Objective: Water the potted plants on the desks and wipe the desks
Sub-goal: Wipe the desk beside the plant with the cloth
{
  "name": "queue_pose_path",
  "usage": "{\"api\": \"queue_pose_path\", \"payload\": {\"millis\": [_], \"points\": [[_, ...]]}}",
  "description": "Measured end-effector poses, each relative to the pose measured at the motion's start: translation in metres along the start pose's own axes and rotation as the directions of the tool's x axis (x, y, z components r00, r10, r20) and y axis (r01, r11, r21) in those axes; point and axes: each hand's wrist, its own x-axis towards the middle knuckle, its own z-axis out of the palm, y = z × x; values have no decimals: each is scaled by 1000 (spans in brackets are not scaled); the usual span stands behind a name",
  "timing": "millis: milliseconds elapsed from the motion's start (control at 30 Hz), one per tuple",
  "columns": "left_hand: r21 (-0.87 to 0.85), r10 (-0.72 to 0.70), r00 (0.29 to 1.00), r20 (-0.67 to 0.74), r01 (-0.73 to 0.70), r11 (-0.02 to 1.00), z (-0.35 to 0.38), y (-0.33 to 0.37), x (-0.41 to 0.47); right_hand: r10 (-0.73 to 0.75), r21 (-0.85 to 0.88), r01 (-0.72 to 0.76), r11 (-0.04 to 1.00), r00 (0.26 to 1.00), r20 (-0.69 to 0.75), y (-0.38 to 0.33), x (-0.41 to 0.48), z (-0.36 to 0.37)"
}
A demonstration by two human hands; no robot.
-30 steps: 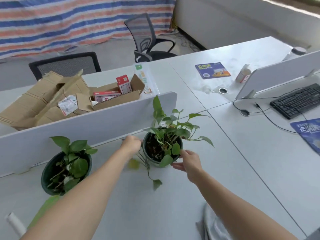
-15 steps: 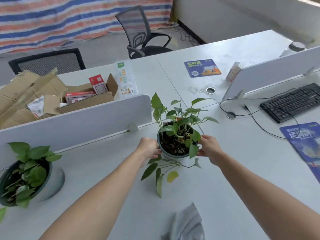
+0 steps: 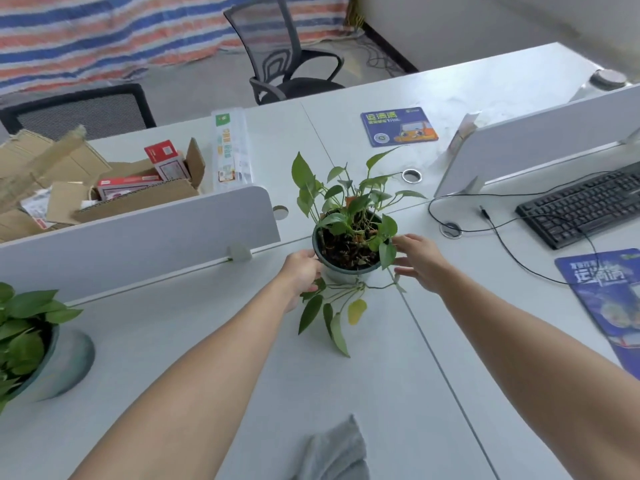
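Observation:
A green trailing potted plant [image 3: 348, 251] in a dark pot stands on the white desk [image 3: 207, 341], near the seam between two desktops. My left hand [image 3: 301, 271] presses against the pot's left side, fingers wrapped on it. Just off the pot's right side, my right hand [image 3: 419, 261] has its fingers spread and brushes the leaves. A second potted plant [image 3: 20, 341] sits at the far left edge. A grey cloth [image 3: 332, 452] lies crumpled on the desk at the bottom, close to me.
A low white divider [image 3: 138, 240] runs behind the plants, with open cardboard boxes [image 3: 104, 188] beyond it. On the right are a second divider [image 3: 540, 143], a black keyboard [image 3: 585, 206] with its cable, and a blue mouse pad [image 3: 609, 306]. Two office chairs [image 3: 284, 53] stand behind the desks.
The potted plant has been carried right, away from the second plant, and now stands near the desk seam. My right hand has come off the pot and spread its fingers.

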Motion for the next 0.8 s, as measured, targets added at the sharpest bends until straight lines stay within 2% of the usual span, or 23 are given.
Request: {"api": "queue_pose_path", "payload": {"millis": [67,167,233,300,367,467,567,633,700,733,800], "points": [[52,33,989,-145,-26,998,-2,-8,-3,-30,14,31,999,996,-87,10,-4,0],[134,88,936,-342,-44,990,-10,-22,-19,-53,11,60,998,942,-331,39,-19,6],[221,140,924,-356,-62,973,-20,-39,-31,-54,-91,14,996,890,-452,66,-42,17],[325,189,922,-338,-75,943,-31,-59,-42,-94,-252,-36,967,871,-483,95,-73,35],[412,215,922,-323,-67,909,-45,-84,-53,-214,-446,-7,895,870,-444,125,-112,59],[543,259,912,-318,-49,838,-67,-128,-74,-445,-650,174,739,852,-277,183,-168,100],[645,275,904,-327,1,764,-95,-173,-97,-541,-708,326,626,836,-94,242,-222,140],[711,302,895,-327,23,703,-113,-201,-110,-585,-773,411,483,808,64,280,-249,146],[782,324,894,-310,46,621,-138,-231,-123,-553,-832,452,322,803,222,304,-257,139],[804,338,892,-301,46,593,-149,-245,-126,-547,-866,419,272,808,219,308,-252,131],[834,355,892,-279,42,551,-171,-269,-132,-519,-924,239,298,853,53,297,-232,123]]}}
